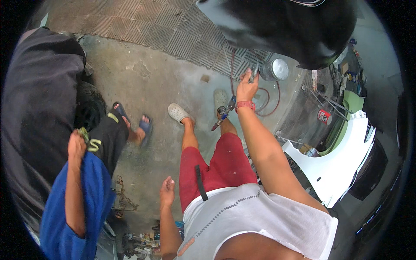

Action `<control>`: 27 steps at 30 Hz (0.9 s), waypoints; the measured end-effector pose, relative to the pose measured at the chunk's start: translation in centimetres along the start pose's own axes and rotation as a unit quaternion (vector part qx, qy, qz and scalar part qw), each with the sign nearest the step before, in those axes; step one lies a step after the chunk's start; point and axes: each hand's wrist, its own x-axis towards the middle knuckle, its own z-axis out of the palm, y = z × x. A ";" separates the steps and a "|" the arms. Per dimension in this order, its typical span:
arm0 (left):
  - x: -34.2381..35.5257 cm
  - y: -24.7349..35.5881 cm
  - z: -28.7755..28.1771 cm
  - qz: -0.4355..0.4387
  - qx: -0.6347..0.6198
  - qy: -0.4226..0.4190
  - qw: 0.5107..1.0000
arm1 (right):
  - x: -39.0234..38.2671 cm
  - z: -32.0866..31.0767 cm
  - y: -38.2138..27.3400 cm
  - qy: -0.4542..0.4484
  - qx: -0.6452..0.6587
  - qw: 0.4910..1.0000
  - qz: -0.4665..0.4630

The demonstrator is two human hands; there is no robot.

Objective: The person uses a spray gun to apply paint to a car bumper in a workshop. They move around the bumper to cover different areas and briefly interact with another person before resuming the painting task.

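Note:
My right hand, with a red watch on its wrist, is wrapped round the grip of a spray gun. The gun has a round silver cup and points away from me, close under a glossy black car panel. Below the hand hangs a blue and metal air fitting, joined to a thin red hose that loops toward the floor. My left hand hangs low by my side, fingers loosely bent, with nothing seen in it.
At left, a person in a blue shirt grips something yellow-green beside a vehicle under a black cover. A white fender stands at right, near a red can. Grating covers the far floor.

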 end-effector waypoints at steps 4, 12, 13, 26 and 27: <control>-0.4 0.4 0.4 -0.012 -0.015 0.002 1.000 | -0.5 2.2 -1.5 -0.081 -0.015 0.995 0.055; -0.3 -1.3 -0.9 0.040 -0.015 0.045 0.998 | -0.6 10.4 -6.8 -0.142 0.050 0.982 -0.112; -0.3 -1.6 -1.0 0.043 -0.016 0.048 0.998 | -0.6 10.1 -7.3 -0.165 0.093 0.979 -0.077; -0.5 -2.8 -1.8 0.022 0.009 0.019 1.000 | -2.6 -2.6 -7.4 0.000 0.031 0.999 -0.033; -0.7 -2.5 -2.1 0.031 0.006 0.026 0.999 | -2.7 -2.7 -8.4 -0.033 -0.001 0.999 -0.005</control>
